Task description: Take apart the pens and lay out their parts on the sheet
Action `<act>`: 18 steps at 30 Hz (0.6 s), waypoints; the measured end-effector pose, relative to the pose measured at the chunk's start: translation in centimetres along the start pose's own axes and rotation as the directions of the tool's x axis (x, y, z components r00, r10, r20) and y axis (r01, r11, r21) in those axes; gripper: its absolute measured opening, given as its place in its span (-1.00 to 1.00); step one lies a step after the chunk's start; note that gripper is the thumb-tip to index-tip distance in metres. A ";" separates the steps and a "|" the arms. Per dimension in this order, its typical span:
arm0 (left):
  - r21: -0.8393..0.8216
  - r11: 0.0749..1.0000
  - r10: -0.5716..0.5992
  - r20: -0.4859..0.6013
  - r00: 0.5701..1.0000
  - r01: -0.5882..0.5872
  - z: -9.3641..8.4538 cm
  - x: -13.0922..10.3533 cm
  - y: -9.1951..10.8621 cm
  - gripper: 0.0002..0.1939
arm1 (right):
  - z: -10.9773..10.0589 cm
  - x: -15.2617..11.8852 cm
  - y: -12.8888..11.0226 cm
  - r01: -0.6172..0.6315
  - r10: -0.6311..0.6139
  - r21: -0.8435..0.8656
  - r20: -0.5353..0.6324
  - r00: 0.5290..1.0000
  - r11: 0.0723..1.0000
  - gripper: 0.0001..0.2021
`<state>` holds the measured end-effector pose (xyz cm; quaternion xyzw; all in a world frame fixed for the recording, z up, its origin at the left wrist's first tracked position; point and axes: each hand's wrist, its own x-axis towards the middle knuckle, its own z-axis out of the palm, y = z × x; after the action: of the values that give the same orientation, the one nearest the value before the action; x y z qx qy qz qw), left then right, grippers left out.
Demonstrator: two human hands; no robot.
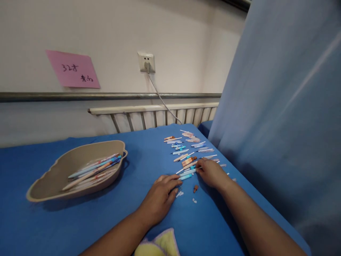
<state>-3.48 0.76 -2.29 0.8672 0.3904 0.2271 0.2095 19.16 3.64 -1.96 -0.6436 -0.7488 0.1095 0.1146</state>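
Observation:
Several rows of pen parts lie on the blue bed cover (pixel 119 217): pale blue barrels, orange printed pieces, caps and thin white refills. My right hand (pixel 214 173) is closed, its thumb and fingertips pinched at the right end of a pale blue pen barrel (pixel 188 172). My left hand (pixel 161 195) rests palm down with its fingers loosely stretched out and the thumb apart. Its fingertips touch or nearly touch the left end of a light blue pen piece (pixel 185 176). A small brown piece (pixel 195 188) and tiny white pieces (pixel 194 201) lie just nearer to me.
To the left stands a beige leaf-shaped basin (pixel 50 174) holding several wrapped pens (pixel 93 170). A yellow cloth (pixel 162 243) lies in front. Beyond are a bed rail (pixel 154 107) and a wall socket with a cord (pixel 146 62). A blue curtain (pixel 279 106) hangs at right.

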 end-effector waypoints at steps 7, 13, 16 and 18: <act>-0.068 0.998 -0.017 -0.017 1.000 0.016 0.0 0.1 0.0 -0.79 | -0.1 -0.3 -0.1 0.083 -0.083 0.001 0.046 0.995 0.997 -0.82; -0.073 0.990 -0.128 -0.044 0.991 0.124 0.1 0.1 -0.3 -0.83 | 0.0 -0.5 -0.3 0.095 -0.096 0.014 0.050 0.994 0.995 -0.80; -0.077 0.985 -0.159 -0.052 0.986 0.155 0.2 0.3 -0.4 -0.82 | 0.0 -0.6 -0.5 0.065 -0.066 0.016 0.079 0.995 0.998 -0.75; -0.074 0.984 -0.167 -0.056 0.984 0.162 0.3 0.4 -0.4 -0.81 | 0.0 -0.6 -0.7 0.046 -0.047 0.014 0.089 0.995 0.999 -0.73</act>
<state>-3.33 1.26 -2.66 0.8168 0.4589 0.2490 0.2454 18.59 2.89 -1.77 -0.6196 -0.7674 0.1398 0.0874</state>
